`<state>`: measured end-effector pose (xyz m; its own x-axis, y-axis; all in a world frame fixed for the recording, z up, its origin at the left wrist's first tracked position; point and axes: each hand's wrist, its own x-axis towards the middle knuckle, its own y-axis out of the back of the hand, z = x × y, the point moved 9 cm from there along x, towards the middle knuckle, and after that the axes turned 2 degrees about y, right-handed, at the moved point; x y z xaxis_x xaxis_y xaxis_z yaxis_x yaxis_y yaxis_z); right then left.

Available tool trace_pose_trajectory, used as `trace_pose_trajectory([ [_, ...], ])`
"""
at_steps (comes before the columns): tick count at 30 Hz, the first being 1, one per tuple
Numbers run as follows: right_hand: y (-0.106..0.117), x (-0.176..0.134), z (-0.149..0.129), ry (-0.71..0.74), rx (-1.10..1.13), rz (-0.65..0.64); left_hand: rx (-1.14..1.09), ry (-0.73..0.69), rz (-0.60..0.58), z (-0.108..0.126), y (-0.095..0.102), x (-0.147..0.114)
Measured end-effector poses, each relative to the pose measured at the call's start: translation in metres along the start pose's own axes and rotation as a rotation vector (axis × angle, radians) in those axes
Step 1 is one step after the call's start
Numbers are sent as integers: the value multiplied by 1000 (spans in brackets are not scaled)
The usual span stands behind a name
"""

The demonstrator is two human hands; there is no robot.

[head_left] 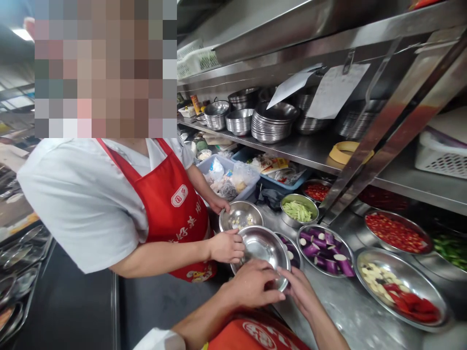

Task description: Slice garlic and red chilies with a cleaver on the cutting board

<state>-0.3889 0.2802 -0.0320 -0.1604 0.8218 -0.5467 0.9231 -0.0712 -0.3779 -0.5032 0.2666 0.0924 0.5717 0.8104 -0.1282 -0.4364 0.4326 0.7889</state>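
In front of me is a shiny metal bowl (pixel 263 245), empty inside as far as I can see, tilted slightly my way. My left hand (pixel 251 286) lies over its near rim with the fingers bent. At the bowl's near right edge, my right hand (pixel 299 291) grips the rim, thumb on top; its other fingers are partly hidden. A co-worker's hand (pixel 226 247) touches the left side of the same bowl. Their other hand (pixel 220 205) holds a second metal bowl (pixel 242 214) with a few pale pieces in it.
Bowls of cut eggplant (pixel 326 249), sliced green vegetable (pixel 297 211), chopped red chilli (pixel 397 231) and garlic with red pepper (pixel 408 291) stand on the metal counter (pixel 328 311). Stacked metal bowls (pixel 275 121) fill the shelf above. The co-worker in a red apron (pixel 170 194) stands at left.
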Motion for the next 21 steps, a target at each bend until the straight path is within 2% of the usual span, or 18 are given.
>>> trace_pose_trajectory([
  [5,-10,3,6,40,-39,-36,-230,-41,185,5,18,-2],
  [8,-8,2,5,51,-78,-29,-500,-107,209,5,24,-6],
  [11,-7,1,4,50,-137,-55,-831,-174,93,7,25,-11],
  [14,-5,-2,7,29,-179,-40,-1131,-150,-180,10,13,-24],
  [17,0,-6,7,20,-161,44,-1261,-71,-399,7,-4,-46],
  [21,6,-8,5,19,-138,98,-1294,-2,-417,-16,-20,-70],
])
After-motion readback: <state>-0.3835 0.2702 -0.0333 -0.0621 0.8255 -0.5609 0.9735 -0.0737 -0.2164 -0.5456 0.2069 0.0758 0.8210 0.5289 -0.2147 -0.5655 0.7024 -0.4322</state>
